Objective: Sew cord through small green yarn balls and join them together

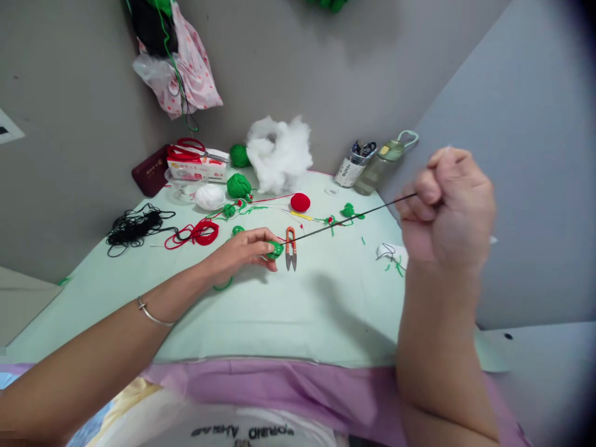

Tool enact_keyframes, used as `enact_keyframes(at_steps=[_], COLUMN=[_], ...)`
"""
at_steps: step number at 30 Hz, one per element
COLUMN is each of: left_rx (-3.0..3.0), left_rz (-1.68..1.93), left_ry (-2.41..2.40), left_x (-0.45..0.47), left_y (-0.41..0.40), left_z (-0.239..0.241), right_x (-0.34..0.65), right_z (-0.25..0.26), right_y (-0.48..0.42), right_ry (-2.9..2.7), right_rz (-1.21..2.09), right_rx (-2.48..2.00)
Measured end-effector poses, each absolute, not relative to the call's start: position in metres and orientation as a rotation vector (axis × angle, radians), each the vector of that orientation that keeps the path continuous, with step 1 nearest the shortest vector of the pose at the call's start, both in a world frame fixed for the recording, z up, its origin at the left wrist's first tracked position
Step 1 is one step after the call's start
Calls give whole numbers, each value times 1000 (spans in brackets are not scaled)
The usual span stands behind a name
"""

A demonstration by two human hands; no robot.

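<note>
Crochetwork is sitting pinched in my left hand, probably as anchor; toward three o'clock, my fisted right hand is holding black thread taut.

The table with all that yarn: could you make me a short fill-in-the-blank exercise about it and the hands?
1. The left hand holds a small round piece coloured ____.
2. The right hand grips a dark thread and is ____ than the left.
3. The snips on the table are mostly ____ and grey.
4. Scissors lie on a white ____.

Missing words: green; higher; orange; box.
</note>
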State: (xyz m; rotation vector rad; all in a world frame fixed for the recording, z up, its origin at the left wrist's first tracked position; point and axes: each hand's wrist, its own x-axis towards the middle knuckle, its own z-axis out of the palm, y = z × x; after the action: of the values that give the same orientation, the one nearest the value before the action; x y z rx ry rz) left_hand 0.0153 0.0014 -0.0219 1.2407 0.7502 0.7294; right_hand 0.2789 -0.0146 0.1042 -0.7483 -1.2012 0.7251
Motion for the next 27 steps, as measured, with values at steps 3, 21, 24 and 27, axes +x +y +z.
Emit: enact_keyframes(at_steps=[3,21,24,27], left_rx=[1143,1124,1142,1147], left_rz=[699,662,639,639], left_ry=[629,575,591,598], left_x=[13,16,15,15], left_y=[2,-1,-1,-1], left_z=[-21,-22,-23,-21], right_x=[261,224,236,253], right_z=[84,11,9,10], right_y=[-15,-21,-13,-1], right_ry=[-1352,-2251,-2177,-2042], right_rz=[788,327,47,145], right_rx=[-877,-1209,-1339,-1452])
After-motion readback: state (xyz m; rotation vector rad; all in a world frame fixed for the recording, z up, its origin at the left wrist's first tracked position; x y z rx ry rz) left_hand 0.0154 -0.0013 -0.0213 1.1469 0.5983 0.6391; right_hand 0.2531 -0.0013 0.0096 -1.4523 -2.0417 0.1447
